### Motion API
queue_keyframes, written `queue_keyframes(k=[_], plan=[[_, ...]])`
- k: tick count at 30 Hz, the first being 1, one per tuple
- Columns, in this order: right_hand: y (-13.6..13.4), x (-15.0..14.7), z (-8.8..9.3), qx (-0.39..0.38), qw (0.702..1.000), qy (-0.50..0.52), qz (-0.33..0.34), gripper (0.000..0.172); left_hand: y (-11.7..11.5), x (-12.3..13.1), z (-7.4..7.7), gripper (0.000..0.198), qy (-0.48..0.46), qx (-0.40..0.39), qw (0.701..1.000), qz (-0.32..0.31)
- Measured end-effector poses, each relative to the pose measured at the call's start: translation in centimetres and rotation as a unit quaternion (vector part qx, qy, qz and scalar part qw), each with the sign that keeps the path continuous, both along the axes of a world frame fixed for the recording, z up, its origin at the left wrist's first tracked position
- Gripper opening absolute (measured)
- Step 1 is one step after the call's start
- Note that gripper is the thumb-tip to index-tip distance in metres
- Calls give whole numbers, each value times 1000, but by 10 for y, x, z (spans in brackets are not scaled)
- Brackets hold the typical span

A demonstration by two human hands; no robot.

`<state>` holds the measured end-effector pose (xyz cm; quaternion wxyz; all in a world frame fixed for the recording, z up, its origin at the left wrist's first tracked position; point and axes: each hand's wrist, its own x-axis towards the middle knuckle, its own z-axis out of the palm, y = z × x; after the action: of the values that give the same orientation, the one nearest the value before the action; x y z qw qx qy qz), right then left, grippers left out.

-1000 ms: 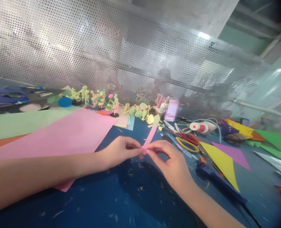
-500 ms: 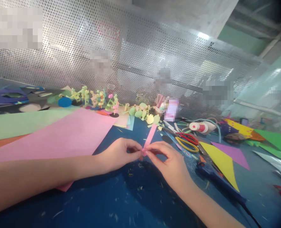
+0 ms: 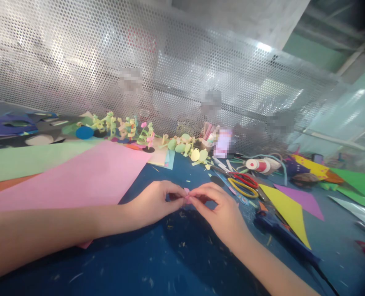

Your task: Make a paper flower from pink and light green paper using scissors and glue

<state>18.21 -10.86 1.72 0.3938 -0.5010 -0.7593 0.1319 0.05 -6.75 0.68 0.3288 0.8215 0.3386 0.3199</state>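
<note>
A small pink strip (image 3: 187, 196), felt or paper, is pinched between the fingertips of both hands above the blue tabletop (image 3: 170, 259). Only a short end of it shows above the fingers; the rest is hidden or bunched up. My left hand (image 3: 158, 201) grips it from the left with thumb and fingers together. From the right, my right hand (image 3: 219, 205) pinches the same piece, its fingertips touching or almost touching those of the left. Beneath my left forearm lies a large pink sheet (image 3: 99, 176).
Scissors with red and yellow handles (image 3: 243, 187) lie right of my hands, beside a blue corded tool (image 3: 284, 232) and a yellow sheet (image 3: 287, 209). Small green craft figures (image 3: 110, 125) line the back near a perforated metal screen (image 3: 182, 61). A thread spool (image 3: 258, 165) sits back right.
The long pink strip that stretched away beyond my fingers now shows only as a short end at the fingertips. Both hands have stayed in nearly the same place.
</note>
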Motion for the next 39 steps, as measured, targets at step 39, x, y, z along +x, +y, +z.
queue_keyframes(k=[39], plan=[[6,-1,-1,-201,947,247,34,16,14,0,-3,21,-200,-265,940,-75]])
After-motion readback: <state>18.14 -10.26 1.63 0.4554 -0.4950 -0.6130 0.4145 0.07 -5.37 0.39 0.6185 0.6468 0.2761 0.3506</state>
